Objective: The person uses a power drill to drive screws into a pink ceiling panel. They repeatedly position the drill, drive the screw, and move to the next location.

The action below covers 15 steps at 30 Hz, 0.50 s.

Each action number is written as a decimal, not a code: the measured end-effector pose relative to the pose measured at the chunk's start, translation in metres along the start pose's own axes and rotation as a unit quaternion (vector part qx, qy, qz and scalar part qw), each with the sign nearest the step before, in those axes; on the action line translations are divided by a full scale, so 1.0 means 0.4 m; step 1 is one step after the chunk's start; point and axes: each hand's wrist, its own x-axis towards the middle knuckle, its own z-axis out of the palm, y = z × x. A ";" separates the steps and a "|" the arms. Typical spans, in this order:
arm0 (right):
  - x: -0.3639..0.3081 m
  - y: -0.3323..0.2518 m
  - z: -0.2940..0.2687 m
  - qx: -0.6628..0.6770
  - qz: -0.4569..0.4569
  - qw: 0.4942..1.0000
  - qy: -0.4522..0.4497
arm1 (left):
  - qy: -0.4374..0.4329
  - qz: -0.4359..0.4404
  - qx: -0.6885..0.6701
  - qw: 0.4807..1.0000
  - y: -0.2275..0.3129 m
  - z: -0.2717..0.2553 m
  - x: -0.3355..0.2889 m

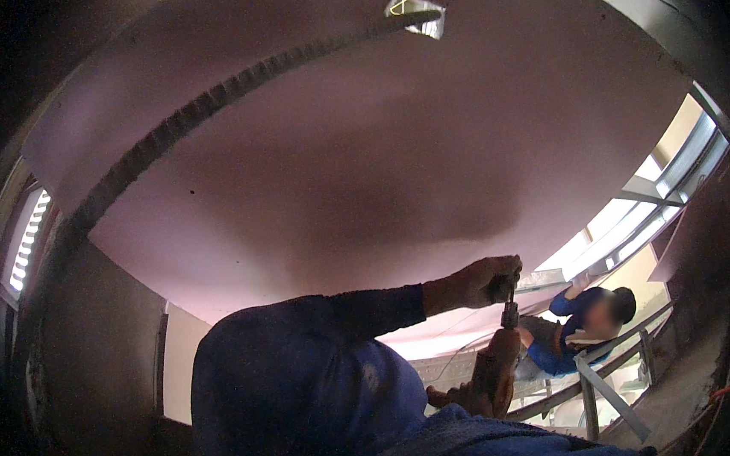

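In the middle right, my left hand point(488, 282) reaches across from a dark blue sleeve, its fingers pinched at the tip of a power drill point(510, 314). They close on the thin bit or screw that sticks up from the chuck; which of the two is too small to tell. Below it, my right hand point(490, 377) wraps around the drill's body, the chuck pointing upward. Much of the drill is dark and covered by this hand. A large pale pinkish ceiling panel point(360, 160) spreads above both hands, apart from the drill tip.
A dark corrugated conduit point(226, 91) curves under the panel from a square cut-out point(426, 19). At right, another person point(566, 332) in blue is near metal framing bars point(601, 389). Bright openings point(638, 206) line the right side; a slatted vent point(30, 239) is at left.
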 end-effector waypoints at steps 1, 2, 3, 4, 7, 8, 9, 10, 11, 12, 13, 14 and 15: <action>0.003 0.001 0.000 -0.002 -0.001 1.000 0.000 | -0.017 0.021 0.010 1.000 0.004 0.002 0.002; 0.005 0.002 0.001 -0.004 -0.002 1.000 -0.002 | -0.046 0.033 -0.002 0.998 0.005 0.004 0.003; 0.009 0.002 0.002 -0.006 -0.003 1.000 -0.004 | -0.014 0.025 0.019 0.999 0.002 0.009 0.001; 0.011 0.001 0.005 -0.006 -0.005 1.000 -0.008 | 0.012 0.031 0.045 0.998 0.004 0.012 0.002; 0.014 -0.009 0.014 -0.013 -0.004 1.000 -0.014 | 0.021 0.019 0.089 0.996 0.014 0.023 -0.001; 0.017 -0.012 0.018 -0.015 -0.010 1.000 -0.018 | 0.032 0.028 0.105 0.994 0.012 0.025 -0.003; 0.014 -0.018 0.015 -0.016 -0.008 1.000 -0.013 | 0.040 0.032 0.118 0.992 0.009 0.027 -0.004; 0.015 -0.020 0.013 -0.017 -0.012 1.000 -0.013 | 0.048 0.052 0.130 0.989 0.008 0.024 -0.002; 0.011 -0.023 0.005 -0.017 -0.016 1.000 -0.012 | 0.052 0.064 0.137 0.987 0.009 0.018 -0.001; 0.004 -0.024 -0.005 -0.018 -0.024 1.000 -0.008 | 0.064 0.059 0.138 0.987 -0.005 0.016 0.001; -0.005 -0.025 -0.019 -0.024 -0.033 0.999 0.000 | 0.071 0.081 0.173 0.979 -0.011 0.009 0.007; -0.017 -0.022 -0.035 -0.030 -0.048 0.998 0.011 | 0.084 0.086 0.198 0.973 -0.012 0.000 0.009; -0.033 -0.016 -0.054 -0.042 -0.065 0.997 0.023 | 0.048 0.093 0.164 0.981 -0.011 -0.011 0.007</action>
